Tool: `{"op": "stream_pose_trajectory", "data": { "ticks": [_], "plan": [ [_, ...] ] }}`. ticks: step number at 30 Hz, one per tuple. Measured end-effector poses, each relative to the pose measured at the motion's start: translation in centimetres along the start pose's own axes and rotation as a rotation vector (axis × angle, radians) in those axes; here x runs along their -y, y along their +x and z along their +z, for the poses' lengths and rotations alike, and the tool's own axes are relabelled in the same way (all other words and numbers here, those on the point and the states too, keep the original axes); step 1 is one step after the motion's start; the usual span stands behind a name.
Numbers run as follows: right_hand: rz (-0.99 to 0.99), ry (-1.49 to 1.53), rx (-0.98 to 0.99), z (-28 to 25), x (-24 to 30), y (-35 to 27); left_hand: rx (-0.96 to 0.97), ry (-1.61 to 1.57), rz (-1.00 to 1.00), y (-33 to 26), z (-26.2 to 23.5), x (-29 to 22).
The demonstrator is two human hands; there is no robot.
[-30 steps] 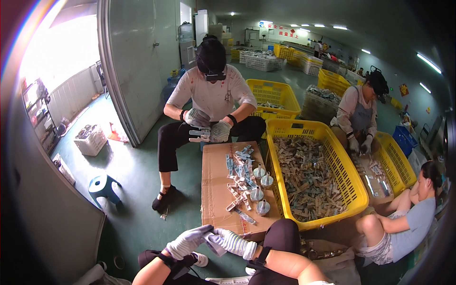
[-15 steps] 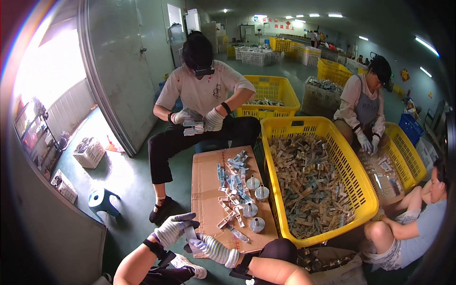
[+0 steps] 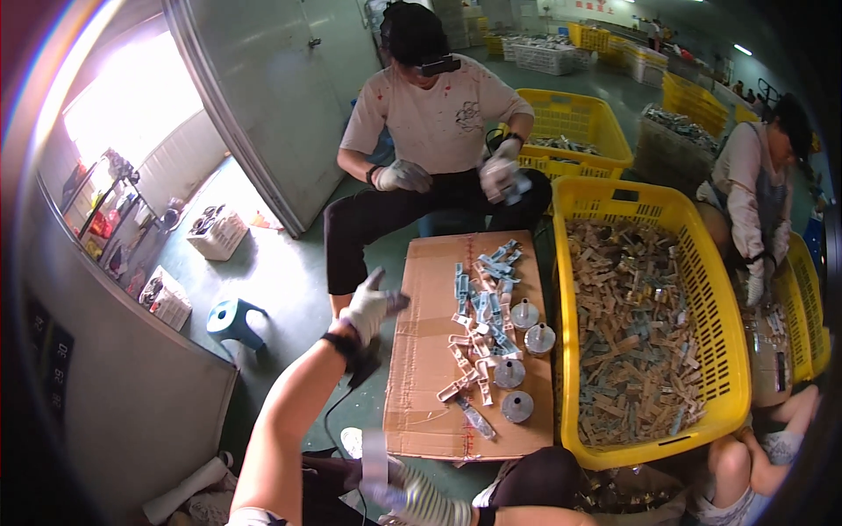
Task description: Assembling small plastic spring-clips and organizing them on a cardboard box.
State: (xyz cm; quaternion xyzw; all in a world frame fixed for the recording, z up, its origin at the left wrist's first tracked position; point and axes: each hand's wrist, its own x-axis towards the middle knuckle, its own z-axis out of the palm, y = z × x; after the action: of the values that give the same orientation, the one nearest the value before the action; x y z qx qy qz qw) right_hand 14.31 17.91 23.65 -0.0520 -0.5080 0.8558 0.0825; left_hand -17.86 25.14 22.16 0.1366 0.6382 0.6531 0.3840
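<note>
My left hand [image 3: 373,309], in a striped glove, is raised beside the left edge of a cardboard-topped surface [image 3: 430,351]. Its fingers are spread and nothing is in them. Lower down, near my lap, my gloved right hand [image 3: 417,498] grips a pale flat strip [image 3: 374,458], blurred by motion. On the cardboard lies a loose pile of blue and beige plastic clip-like parts [image 3: 481,311]. Several round grey metal pieces with short stems [image 3: 517,406] stand along its right side. A clear, narrow piece [image 3: 476,419] lies at the pile's near end.
A yellow crate [image 3: 568,351] full of similar parts stands right of the cardboard. Across from me sits a co-worker [image 3: 438,123] with gloved hands; other people sit at the right. A blue stool [image 3: 235,321] and white baskets [image 3: 217,232] stand left. A dark cable [image 3: 329,416] hangs near my left forearm.
My left hand has let go of the pale strip and moved up and away, opening. My right hand has dropped lower with the strip. The view has shifted, and the co-worker's hands have moved apart.
</note>
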Motion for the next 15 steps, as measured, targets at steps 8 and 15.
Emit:
{"op": "stream_pose_trajectory", "data": {
  "ticks": [8, 15],
  "plan": [
    [0.03, 0.0, 0.073, 0.8, 3.7, -2.5, -0.059, 0.124, -0.223, 6.3, 1.4, 0.2],
    [0.051, -0.112, 0.115, -0.9, 4.6, -1.8, 0.011, 0.118, -0.415, 7.4, 2.8, 0.1]
  ]
}}
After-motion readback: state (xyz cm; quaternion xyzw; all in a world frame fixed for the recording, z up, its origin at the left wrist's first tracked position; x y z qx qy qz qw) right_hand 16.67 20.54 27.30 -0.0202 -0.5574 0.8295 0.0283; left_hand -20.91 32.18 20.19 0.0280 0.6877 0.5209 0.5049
